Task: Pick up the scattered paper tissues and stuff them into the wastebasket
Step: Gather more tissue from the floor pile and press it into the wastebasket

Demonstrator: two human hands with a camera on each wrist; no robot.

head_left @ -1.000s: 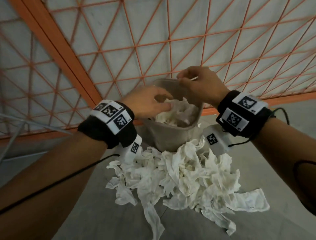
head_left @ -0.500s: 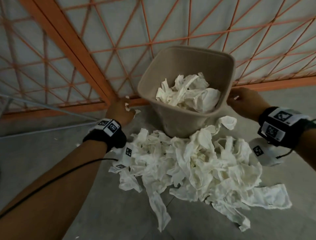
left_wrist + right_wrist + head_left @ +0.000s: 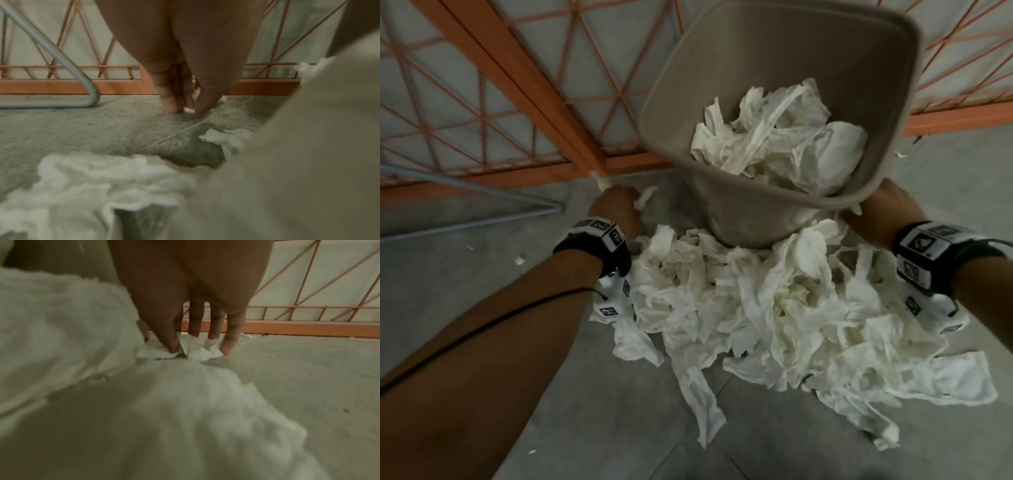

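A beige wastebasket (image 3: 784, 58) stands on the grey floor, partly filled with crumpled white tissues (image 3: 780, 137). A big heap of loose tissues (image 3: 774, 308) lies in front of it. My left hand (image 3: 616, 209) is down on the floor left of the basket, fingertips pinching a small tissue scrap (image 3: 190, 109). My right hand (image 3: 883, 209) is low at the basket's right side, thumb and fingers closing on a crumpled tissue (image 3: 195, 350) on the floor. In the head view the basket rim hides the right fingertips.
An orange metal lattice fence (image 3: 517, 75) with a bottom rail runs just behind the basket. A grey bent metal tube (image 3: 61, 65) rests on the floor at the left. Small paper crumbs (image 3: 518, 260) dot the floor at the left.
Both hands left the basket's opening and dropped to the floor on either side of it. The head camera has moved closer and lower, so the basket looms larger.
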